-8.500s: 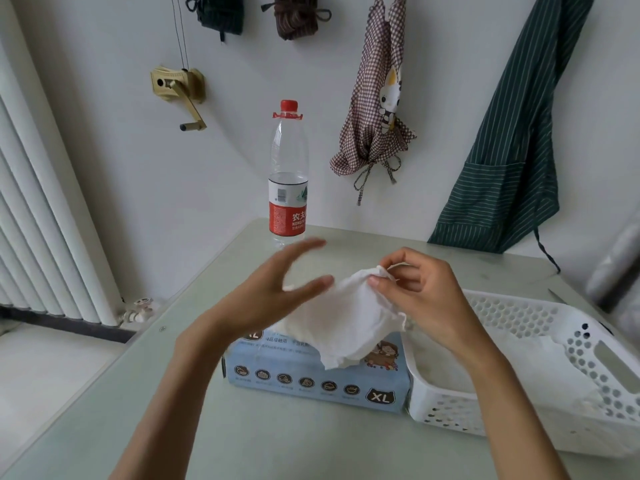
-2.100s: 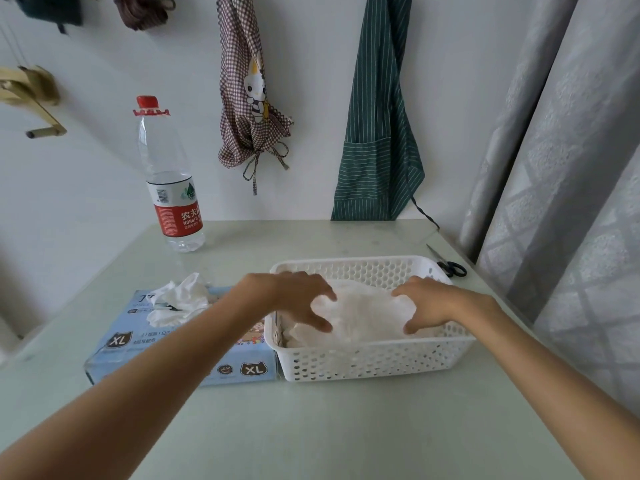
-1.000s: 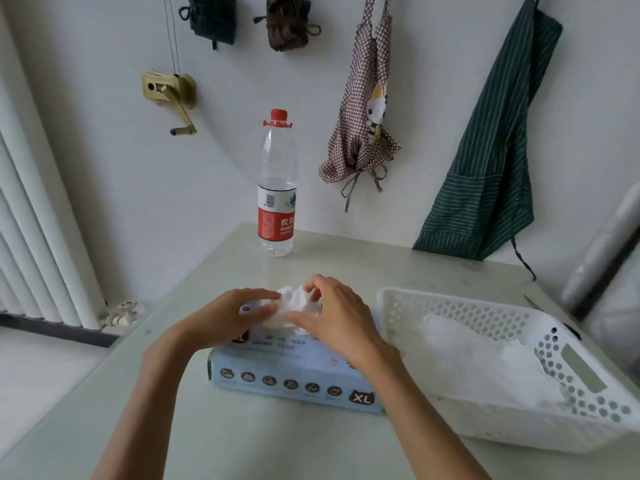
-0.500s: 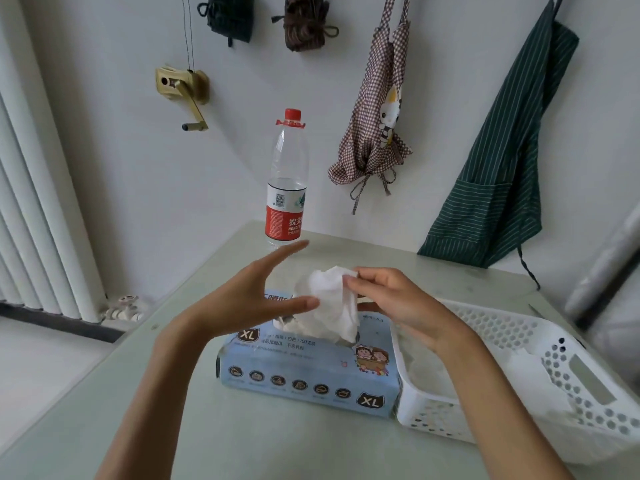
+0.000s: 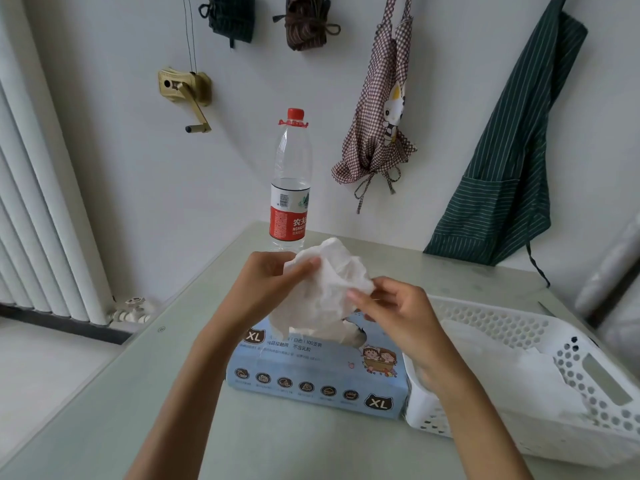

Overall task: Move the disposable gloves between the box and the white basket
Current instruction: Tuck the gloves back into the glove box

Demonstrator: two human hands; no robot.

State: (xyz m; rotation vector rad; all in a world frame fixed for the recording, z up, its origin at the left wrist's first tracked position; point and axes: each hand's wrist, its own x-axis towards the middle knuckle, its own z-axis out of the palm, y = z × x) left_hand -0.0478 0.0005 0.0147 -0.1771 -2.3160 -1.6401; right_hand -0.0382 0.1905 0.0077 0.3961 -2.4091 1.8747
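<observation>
box opening (image 5: 349, 336): hidden under the drawn glove (image 5: 323, 292)
white basket (image 5: 588, 396): right end cut off by the edge
curtain (image 5: 616, 268): blurred

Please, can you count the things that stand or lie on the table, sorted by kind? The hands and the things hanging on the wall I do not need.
Water bottle: 1
Blue glove box: 1
White basket: 1
Bunch of disposable gloves held above the box: 1
Heap of gloves in the basket: 1; single gloves cannot be counted
Total: 5
</observation>
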